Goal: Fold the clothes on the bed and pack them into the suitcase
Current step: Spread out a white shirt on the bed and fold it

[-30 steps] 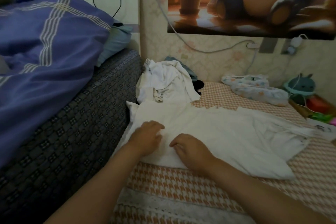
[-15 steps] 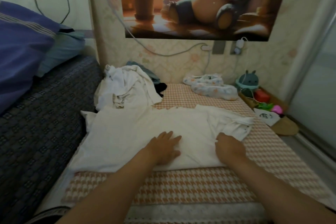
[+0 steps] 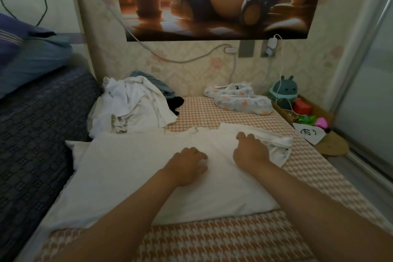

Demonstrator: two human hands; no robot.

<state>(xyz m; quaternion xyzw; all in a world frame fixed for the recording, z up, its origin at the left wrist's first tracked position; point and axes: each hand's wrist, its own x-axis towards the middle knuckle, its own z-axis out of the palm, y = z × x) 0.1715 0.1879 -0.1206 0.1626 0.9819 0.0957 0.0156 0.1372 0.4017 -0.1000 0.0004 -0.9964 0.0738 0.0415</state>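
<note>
A white T-shirt (image 3: 131,168) lies spread flat on the orange houndstooth bed cover (image 3: 223,240), collar toward the wall. My left hand (image 3: 187,164) rests palm down on the middle of the shirt, fingers loosely bent. My right hand (image 3: 248,151) lies on the shirt's right side, where the sleeve is bunched and turned inward. A crumpled pile of white, blue and black clothes (image 3: 131,104) sits behind the shirt at the back left. No suitcase is in view.
A higher bed with a dark patterned cover (image 3: 32,134) and a blue duvet (image 3: 19,53) borders the left. Two floral fabric items (image 3: 240,98) lie near the wall. A teal toy (image 3: 285,91) and a box of small things (image 3: 304,112) stand at the right, beside a sliding door (image 3: 365,91).
The view has swung right. My right hand moved from the sleeve's outer edge inward and up onto the shirt's right side; the sleeve now lies more inward. My left hand stayed mid-shirt.
</note>
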